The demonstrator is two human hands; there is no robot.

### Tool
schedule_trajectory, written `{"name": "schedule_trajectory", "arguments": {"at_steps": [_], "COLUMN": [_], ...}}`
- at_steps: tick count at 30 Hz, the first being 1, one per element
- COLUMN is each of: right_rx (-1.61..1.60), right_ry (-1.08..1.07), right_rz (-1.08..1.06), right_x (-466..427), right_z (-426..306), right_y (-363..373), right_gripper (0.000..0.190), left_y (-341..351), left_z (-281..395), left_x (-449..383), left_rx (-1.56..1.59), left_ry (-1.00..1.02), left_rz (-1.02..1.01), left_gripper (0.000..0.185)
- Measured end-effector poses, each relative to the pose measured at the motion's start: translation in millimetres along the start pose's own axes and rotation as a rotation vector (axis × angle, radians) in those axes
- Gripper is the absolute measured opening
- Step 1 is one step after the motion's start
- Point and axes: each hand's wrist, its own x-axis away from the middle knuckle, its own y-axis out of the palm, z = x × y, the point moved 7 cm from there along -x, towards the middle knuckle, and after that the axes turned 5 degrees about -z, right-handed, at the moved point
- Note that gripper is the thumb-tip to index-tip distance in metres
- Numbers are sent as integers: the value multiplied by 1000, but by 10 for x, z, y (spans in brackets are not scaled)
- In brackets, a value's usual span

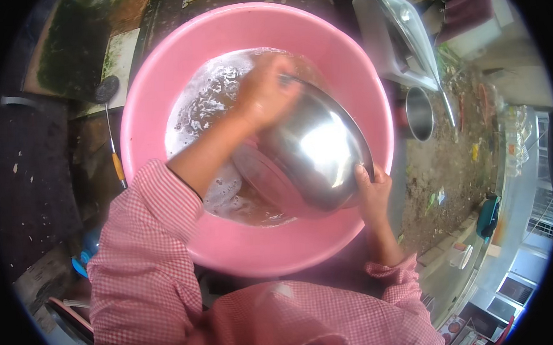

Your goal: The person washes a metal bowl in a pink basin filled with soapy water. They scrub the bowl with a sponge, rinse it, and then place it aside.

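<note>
A large pink plastic tub (261,254) holds cloudy brown water with white suds (199,97). Tilted on its side over the water is a shiny stainless steel bowl (319,143), its outer surface towards me and its lower side reflecting pink. My right hand (374,186) grips the bowl's rim at the right, thumb on the outside. At the bowl's upper edge is my left hand (271,96), blurred by motion, fingers bent near the rim. Whether it grips the rim or has something in it cannot be made out.
A skimmer (110,129) with a wooden handle lies left of the tub. To the right stand a metal cup (419,114) and a whitish box with a raised lid (402,37). A blue plastic bottle (90,243) is by my left sleeve. Bare ground (443,174) stretches right.
</note>
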Motion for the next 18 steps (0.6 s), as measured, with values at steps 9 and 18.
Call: {"name": "schedule_trajectory", "arguments": {"at_steps": [9,18], "right_rx": [0,136], "right_ry": [241,37], "right_rz": [183,117], "right_x": [134,-36], "right_z": [980,981], "right_y": [-151,-21], "right_gripper": [35,44], "left_y": [579,-99], "left_z": [-1811,-827], "left_x": [1164,244], "left_rx": [803,240], "left_ry": [-1027,-428], "left_rz": [-57,53], "left_gripper": [32,28]}}
